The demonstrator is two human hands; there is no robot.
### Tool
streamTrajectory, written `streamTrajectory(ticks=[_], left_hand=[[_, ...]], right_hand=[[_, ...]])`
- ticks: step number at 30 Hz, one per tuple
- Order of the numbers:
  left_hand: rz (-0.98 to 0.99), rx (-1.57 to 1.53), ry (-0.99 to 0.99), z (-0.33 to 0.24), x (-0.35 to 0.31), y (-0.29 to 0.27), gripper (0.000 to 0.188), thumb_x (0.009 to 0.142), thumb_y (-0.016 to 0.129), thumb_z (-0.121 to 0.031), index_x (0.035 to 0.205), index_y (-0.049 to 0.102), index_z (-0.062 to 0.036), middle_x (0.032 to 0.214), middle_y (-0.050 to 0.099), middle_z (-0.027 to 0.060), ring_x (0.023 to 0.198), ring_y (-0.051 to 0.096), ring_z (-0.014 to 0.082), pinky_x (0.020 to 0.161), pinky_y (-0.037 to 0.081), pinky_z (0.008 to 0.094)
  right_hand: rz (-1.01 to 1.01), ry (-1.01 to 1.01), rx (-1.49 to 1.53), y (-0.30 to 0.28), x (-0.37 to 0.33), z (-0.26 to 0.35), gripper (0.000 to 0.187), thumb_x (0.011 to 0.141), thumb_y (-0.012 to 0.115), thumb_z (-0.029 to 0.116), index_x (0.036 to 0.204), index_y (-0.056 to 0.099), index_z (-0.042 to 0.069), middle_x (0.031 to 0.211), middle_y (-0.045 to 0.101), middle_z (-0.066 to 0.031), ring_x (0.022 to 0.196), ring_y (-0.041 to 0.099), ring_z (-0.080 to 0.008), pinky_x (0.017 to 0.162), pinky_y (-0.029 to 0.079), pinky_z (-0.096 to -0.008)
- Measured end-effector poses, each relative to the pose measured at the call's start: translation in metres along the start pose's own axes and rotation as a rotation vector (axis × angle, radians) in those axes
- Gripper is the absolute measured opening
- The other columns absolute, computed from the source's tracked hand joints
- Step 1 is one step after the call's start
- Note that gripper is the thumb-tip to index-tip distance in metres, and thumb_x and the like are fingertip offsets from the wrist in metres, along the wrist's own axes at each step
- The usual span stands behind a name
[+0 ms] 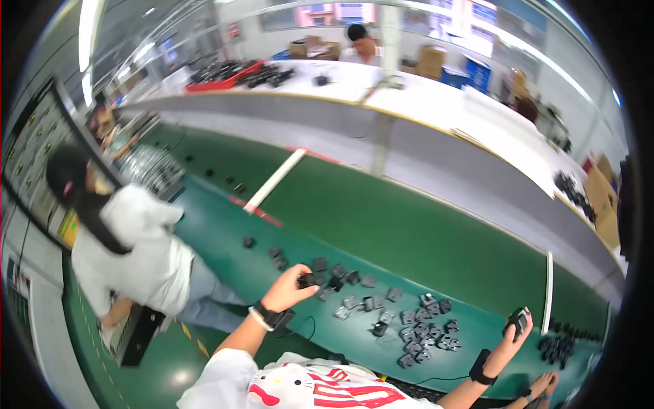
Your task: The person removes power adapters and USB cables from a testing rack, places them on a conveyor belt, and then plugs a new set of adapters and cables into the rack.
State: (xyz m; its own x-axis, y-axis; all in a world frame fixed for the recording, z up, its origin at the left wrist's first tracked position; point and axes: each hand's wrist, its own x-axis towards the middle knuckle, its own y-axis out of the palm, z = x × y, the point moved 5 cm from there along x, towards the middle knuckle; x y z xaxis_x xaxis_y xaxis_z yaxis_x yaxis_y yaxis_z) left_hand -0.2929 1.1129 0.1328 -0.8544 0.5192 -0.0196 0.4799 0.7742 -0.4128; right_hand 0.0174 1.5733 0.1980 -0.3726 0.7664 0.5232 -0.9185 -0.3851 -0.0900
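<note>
Closest to us is our own white shirt front (306, 392) with its red and white cartoon print, and from it both forearms reach out over the green conveyor belt (409, 232). Our left hand (291, 288), a dark band at its wrist, is pinched around a small black plastic part (307, 279) that it holds just above the belt's near edge, among the scattered grey and black parts (381, 317) lying there. Our right hand (512, 339), also banded at the wrist, is raised off the belt and grips another small black part (519, 319) between its fingers. A further cluster of dark parts (558, 347) lies at the right end of the belt, beyond a white divider strip (548, 292). To our left a co-worker in a white top (139, 249) bends away from us. Across the line, a second person (361, 44) sits behind a long white bench (422, 102) bearing a red tray (225, 76).
</note>
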Motion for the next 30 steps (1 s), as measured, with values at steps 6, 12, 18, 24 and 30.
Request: streamTrajectory(ticks=[6, 12, 18, 24, 30], left_hand=[[-0.357, -0.492, -0.256, 0.079, -0.205, -0.114, 0.028, 0.084, 0.064, -0.016, 0.107, 0.054, -0.0037, 0.088, 0.054, -0.001, 0.081, 0.051, 0.0076, 0.069, 0.045, 0.0236], [-0.549, -1.753, -0.332, 0.17, -0.378, -0.094, 0.031, 0.09, 0.054, -0.038, 0.101, 0.058, -0.0096, 0.096, 0.062, 0.0092, 0.09, 0.059, 0.0264, 0.083, 0.048, 0.0443], [-0.827, -1.704, -0.08, 0.19, -0.511, -0.123, 0.05, 0.091, 0.042, -0.054, 0.111, 0.056, -0.0105, 0.104, 0.062, 0.0093, 0.092, 0.062, 0.0225, 0.079, 0.052, 0.0371], [-1.121, -1.769, 0.017, 0.241, -0.612, -0.132, 0.05, 0.09, 0.043, -0.054, 0.108, 0.057, -0.0101, 0.106, 0.062, 0.0108, 0.098, 0.061, 0.0248, 0.079, 0.053, 0.0377], [-1.34, -2.119, 0.007, 0.286, -0.656, -0.156, 0.052, 0.087, 0.05, -0.051, 0.1, 0.053, -0.0009, 0.089, 0.059, 0.0143, 0.075, 0.056, 0.0252, 0.058, 0.048, 0.0343]], right_hand=[[0.734, -0.116, 0.154, 0.211, -0.126, 0.168, 0.043, 0.053, 0.062, 0.012, 0.094, 0.049, 0.007, 0.118, 0.048, -0.014, 0.109, 0.046, -0.029, 0.093, 0.037, -0.0368], [1.884, 0.087, 0.583, 0.344, -0.441, 0.279, 0.047, 0.069, 0.072, 0.019, 0.108, 0.048, 0.008, 0.131, 0.036, -0.0112, 0.108, 0.046, -0.0244, 0.085, 0.044, -0.035], [2.384, -0.402, 0.56, 0.342, -0.641, 0.356, 0.049, 0.072, 0.075, 0.021, 0.111, 0.049, 0.007, 0.133, 0.031, -0.0175, 0.11, 0.05, -0.0319, 0.087, 0.048, -0.0368], [2.507, -0.639, 0.668, 0.354, -0.733, 0.41, 0.046, 0.072, 0.074, 0.02, 0.109, 0.052, 0.003, 0.127, 0.044, -0.018, 0.104, 0.055, -0.0269, 0.084, 0.048, -0.0323], [2.517, 0.508, 0.399, 0.449, -0.786, 0.423, 0.042, 0.078, 0.068, 0.01, 0.117, 0.05, 0.008, 0.091, 0.058, -0.0052, 0.082, 0.061, -0.0163, 0.072, 0.051, -0.0295]])
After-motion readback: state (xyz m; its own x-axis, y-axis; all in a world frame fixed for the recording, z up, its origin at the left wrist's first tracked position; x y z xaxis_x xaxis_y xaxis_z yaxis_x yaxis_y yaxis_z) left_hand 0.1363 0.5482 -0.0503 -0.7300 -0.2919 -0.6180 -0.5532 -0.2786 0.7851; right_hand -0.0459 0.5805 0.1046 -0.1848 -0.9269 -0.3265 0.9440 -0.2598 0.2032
